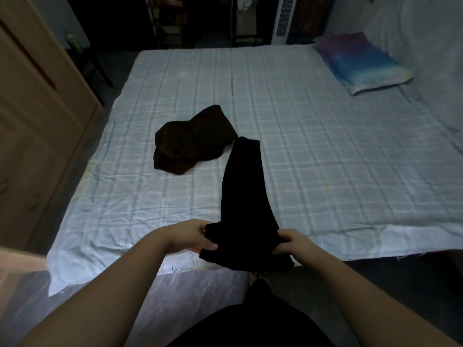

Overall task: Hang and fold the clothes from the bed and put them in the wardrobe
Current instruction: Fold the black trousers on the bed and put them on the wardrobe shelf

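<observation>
A long black garment (244, 191) stretches along the bed (325, 151) from its near edge toward the middle. My left hand (194, 235) pinches its near left corner and my right hand (290, 242) grips its near right corner, holding that end just off the sheet. A crumpled dark brown garment (191, 141) lies on the checked sheet to the left of the black one's far end. The wooden wardrobe (32, 116) stands along the left of the bed.
A blue and purple pillow (360, 61) lies at the bed's far right corner. A white tower appliance (284, 18) and dark hanging clothes stand beyond the bed. A stool with a green bottle (74, 42) sits at the far left.
</observation>
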Available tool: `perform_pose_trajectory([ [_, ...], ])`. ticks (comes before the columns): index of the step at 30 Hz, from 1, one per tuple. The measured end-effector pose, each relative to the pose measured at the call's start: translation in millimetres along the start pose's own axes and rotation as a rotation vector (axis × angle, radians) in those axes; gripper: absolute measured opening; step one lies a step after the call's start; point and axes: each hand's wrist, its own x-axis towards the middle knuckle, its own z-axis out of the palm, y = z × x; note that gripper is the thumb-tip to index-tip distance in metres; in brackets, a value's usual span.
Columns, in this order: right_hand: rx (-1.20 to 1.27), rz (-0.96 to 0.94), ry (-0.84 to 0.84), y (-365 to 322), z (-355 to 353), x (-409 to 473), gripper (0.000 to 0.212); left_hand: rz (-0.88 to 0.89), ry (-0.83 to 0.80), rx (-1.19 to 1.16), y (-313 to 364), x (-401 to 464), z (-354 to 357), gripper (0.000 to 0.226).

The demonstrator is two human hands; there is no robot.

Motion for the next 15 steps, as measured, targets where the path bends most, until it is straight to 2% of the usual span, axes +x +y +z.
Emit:
perform_pose_trajectory([
  [6, 0.120, -0.009, 0.141, -14, -43, 39, 0.028, 0.120, 0.204, -0.003, 45, 67, -26, 0.039],
  [10, 0.236, 0.009, 0.200, -20, -80, 88, 0.034, 0.157, 0.275, -0.071, 77, 122, -48, 0.042],
  [15, 0.235, 0.029, 0.177, -28, -133, 165, 0.025, 0.123, 0.394, -0.143, 109, 188, -80, 0.036],
])
